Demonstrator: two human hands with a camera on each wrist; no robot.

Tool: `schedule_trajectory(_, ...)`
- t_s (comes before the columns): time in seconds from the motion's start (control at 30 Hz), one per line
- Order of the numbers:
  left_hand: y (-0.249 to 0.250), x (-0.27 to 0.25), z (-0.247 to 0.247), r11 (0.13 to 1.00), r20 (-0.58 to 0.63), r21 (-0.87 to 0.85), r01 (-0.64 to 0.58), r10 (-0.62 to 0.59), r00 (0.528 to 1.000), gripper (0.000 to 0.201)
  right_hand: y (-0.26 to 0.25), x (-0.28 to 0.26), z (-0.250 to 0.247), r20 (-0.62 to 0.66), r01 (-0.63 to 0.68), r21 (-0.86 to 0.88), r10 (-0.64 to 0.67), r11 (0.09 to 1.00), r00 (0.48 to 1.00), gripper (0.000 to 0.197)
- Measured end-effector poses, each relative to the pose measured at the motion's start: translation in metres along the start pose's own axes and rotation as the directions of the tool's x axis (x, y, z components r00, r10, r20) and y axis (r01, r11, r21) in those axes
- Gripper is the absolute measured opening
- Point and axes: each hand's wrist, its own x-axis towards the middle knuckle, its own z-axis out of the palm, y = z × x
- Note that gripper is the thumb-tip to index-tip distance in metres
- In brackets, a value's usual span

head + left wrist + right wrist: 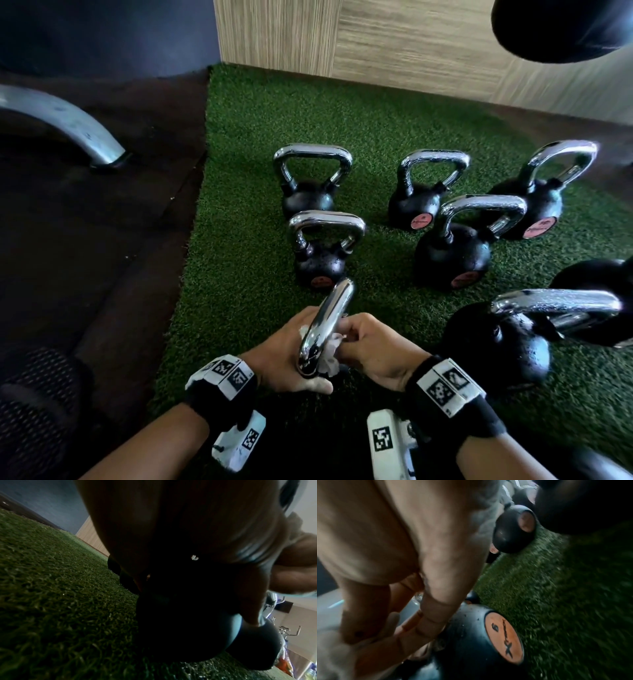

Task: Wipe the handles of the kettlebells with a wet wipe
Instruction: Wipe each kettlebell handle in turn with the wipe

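Note:
The nearest kettlebell stands on the green turf (pixel 239 240), its chrome handle (pixel 330 315) rising between my two hands. My left hand (pixel 291 356) grips the handle low down from the left, thumb across its base. My right hand (pixel 366 342) pinches a white wet wipe (pixel 330 353) bunched against the handle's right side; a bit of the wipe also shows left of the handle. In the right wrist view the black body (pixel 471 649) carries an orange label marked 6 (pixel 504 638). The left wrist view is mostly dark palm (pixel 171 527) over the body (pixel 171 628).
Several other black kettlebells with chrome handles stand ahead and to the right: two in a left column (pixel 308 195) (pixel 322 263), more at right (pixel 452 257) (pixel 500 346). A grey curved metal leg (pixel 75 126) sits on dark flooring at left. A wood-panel wall (pixel 411 41) runs behind.

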Motion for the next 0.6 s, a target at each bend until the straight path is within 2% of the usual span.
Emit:
schedule_trajectory(0.1, -0.0022, -0.0003, 0.0051, 1.000, -0.044, 0.022, -0.008, 0.009, 0.999, 0.108, 0.0040, 0.0016, -0.0020, -0.079, 0.035, 0.241, -0.016, 0.970, 0.997, 0.016)
schedule_trajectory(0.17, -0.0038, 0.0000, 0.0056, 0.999, -0.039, 0.034, -0.036, 0.037, 0.999, 0.119, 0.0052, 0.0033, -0.0046, -0.142, 0.060, 0.321, -0.015, 0.945, 0.990, 0.021)
schedule_trajectory(0.3, -0.0094, 0.0007, 0.0051, 0.995, -0.039, 0.059, -0.084, 0.086, 0.996, 0.125, 0.0067, 0.0019, -0.0035, -0.135, 0.051, 0.321, -0.008, 0.946, 0.991, 0.028)
schedule_trajectory(0.37, -0.0088, 0.0002, 0.0051, 0.994, -0.040, 0.064, -0.094, 0.096, 0.995, 0.122, 0.0056, 0.0022, -0.0035, -0.182, 0.061, 0.354, 0.004, 0.933, 0.983, 0.035)
schedule_trajectory(0.47, -0.0034, 0.0009, 0.0042, 0.994, -0.037, 0.067, -0.090, 0.093, 0.995, 0.108, 0.0020, 0.0058, -0.0041, -0.329, 0.140, 0.485, 0.032, 0.863, 0.944, 0.020)
schedule_trajectory(0.6, -0.0004, -0.0015, 0.0020, 0.989, -0.020, 0.099, -0.112, 0.114, 0.993, 0.111, 0.0037, 0.0049, 0.0003, -0.405, 0.186, 0.496, 0.036, 0.848, 0.914, 0.014)
